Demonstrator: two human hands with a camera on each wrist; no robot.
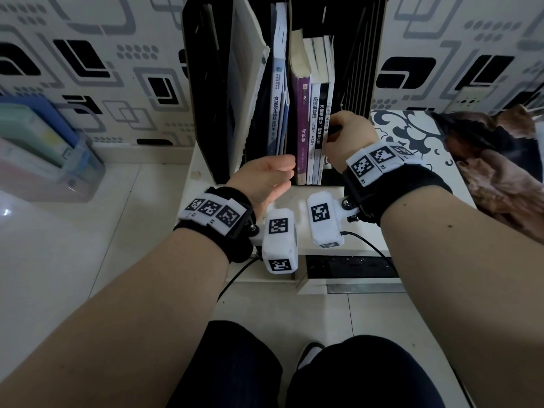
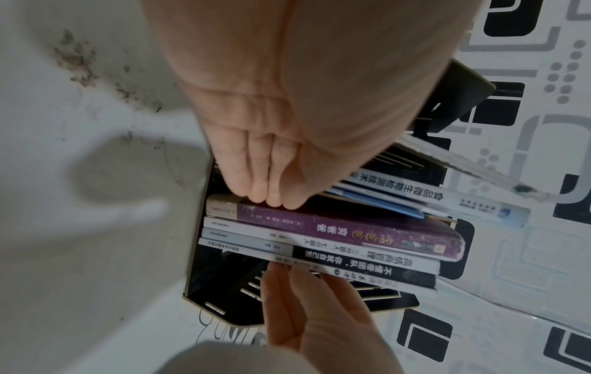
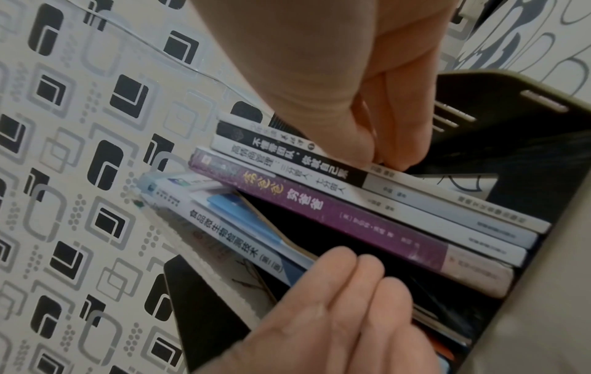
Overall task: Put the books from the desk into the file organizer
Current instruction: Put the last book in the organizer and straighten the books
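A black file organizer (image 1: 206,113) stands on the white desk (image 1: 297,201) against the wall. In its right compartment several books stand upright: a purple one (image 1: 303,125), two with pale and black spines, and a thin white book (image 1: 329,98) outermost on the right. My left hand (image 1: 279,172) has straight fingers (image 2: 268,194) together, their tips touching the purple book's (image 2: 351,232) left face. My right hand (image 1: 347,128) rests its fingertips (image 3: 400,157) and thumb against the thin white book (image 3: 252,124). Between them, the two hands squeeze the row of books.
A blue-and-white textbook (image 1: 276,107) and a leaning white board (image 1: 244,83) fill the left compartments. On the floor at the left stands a clear box of coloured folders (image 1: 44,148). Brown fabric (image 1: 500,160) lies on the patterned surface at the right.
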